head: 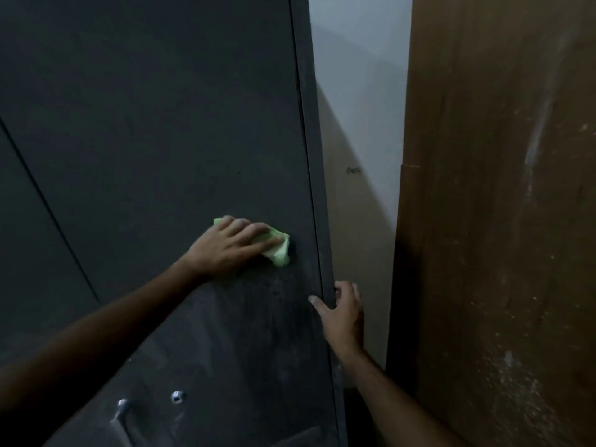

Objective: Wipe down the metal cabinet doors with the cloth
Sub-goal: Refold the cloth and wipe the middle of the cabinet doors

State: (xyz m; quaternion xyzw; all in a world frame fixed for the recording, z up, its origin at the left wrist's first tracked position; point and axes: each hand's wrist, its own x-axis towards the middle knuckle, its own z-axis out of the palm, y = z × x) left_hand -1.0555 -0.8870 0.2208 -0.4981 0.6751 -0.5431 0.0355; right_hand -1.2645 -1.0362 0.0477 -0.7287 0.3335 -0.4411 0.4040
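Observation:
A dark grey metal cabinet door (167,130) fills the left and middle of the view. My left hand (227,246) lies flat on a light green cloth (278,250) and presses it against the door near its right edge. My right hand (342,312) grips the cabinet's right edge lower down, thumb on the front face, fingers wrapped round the side. Dusty smears show on the door below the cloth.
A metal handle (121,411) and a round keyhole (178,396) sit low on the door. A second door panel (32,240) lies to the left. A brown wooden board (496,221) stands close on the right, with a narrow gap and a pale wall (358,91) between.

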